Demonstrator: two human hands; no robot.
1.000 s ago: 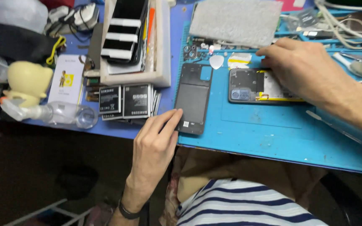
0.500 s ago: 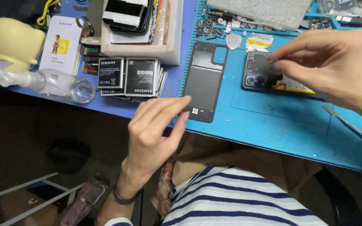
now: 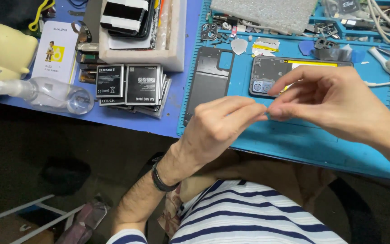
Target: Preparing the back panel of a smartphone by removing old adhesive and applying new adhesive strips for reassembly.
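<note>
My left hand and my right hand meet in the air above the blue work mat. Their pinched fingertips touch each other, and whatever lies between them is too small to make out. Under the hands lies an opened phone, camera side showing, with a yellow strip along its top edge. A black phone back cover rests flat on the mat to its left. My left wrist wears a dark band.
Stacked phone batteries, a clear spray bottle, a pale yellow figure and a white tray of phones sit on the blue table at left. Picks, small parts and cables crowd the mat's far edge. My striped shirt fills the bottom.
My left hand lifted off the back cover and rose to the right. My right hand left the opened phone and came down to meet it, fingertips now touching.
</note>
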